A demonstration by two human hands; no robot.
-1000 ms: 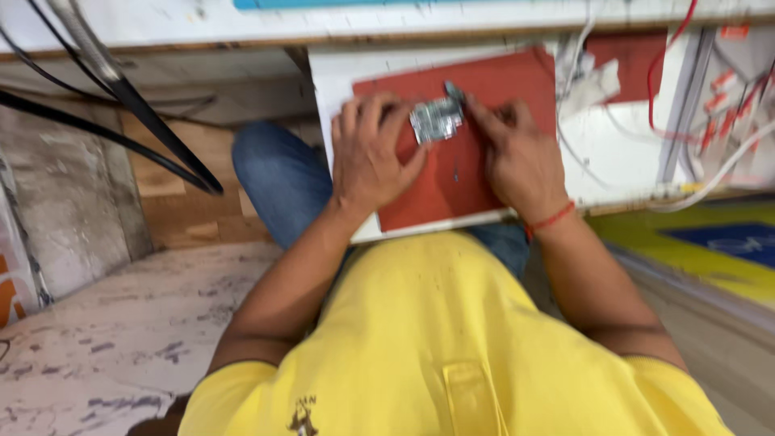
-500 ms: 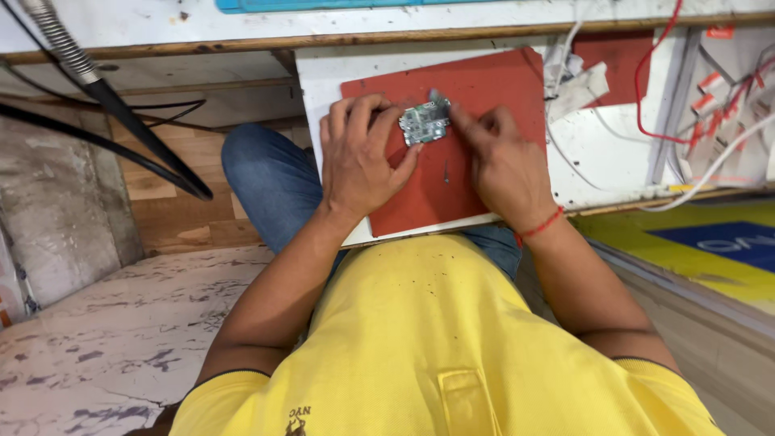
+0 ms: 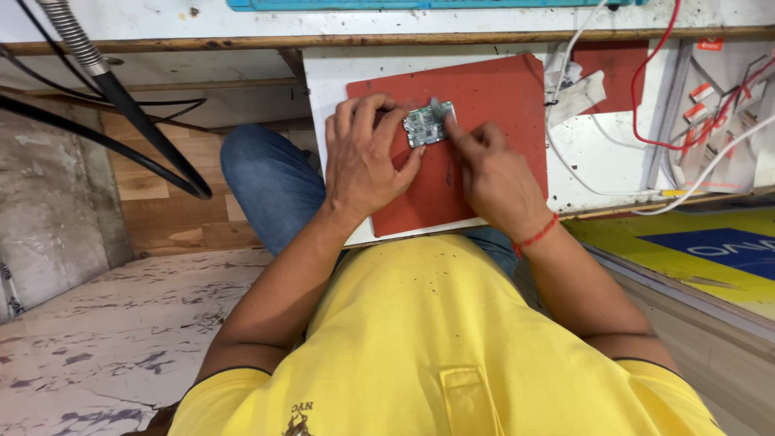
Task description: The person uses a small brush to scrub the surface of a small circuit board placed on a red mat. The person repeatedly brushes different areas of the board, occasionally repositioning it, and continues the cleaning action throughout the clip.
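A small green circuit board (image 3: 425,125) lies on a red mat (image 3: 492,93) that covers a white pull-out tray (image 3: 323,73). My left hand (image 3: 365,161) rests on the mat with its fingertips and thumb pinching the board's left edge. My right hand (image 3: 487,173) holds a thin metal tool whose tip touches the board's right edge. A red thread is tied around my right wrist. My yellow shirt fills the lower frame.
Red and white wires (image 3: 646,97) and small parts clutter the tray's right side. A black cable and a metal flexible hose (image 3: 121,97) hang at the left under the bench edge (image 3: 161,40). Wooden and marbled flooring (image 3: 105,323) lies below.
The view has steadied and shifted slightly. My right hand moved a little left, closer to the board. My left hand keeps its hold on the board.
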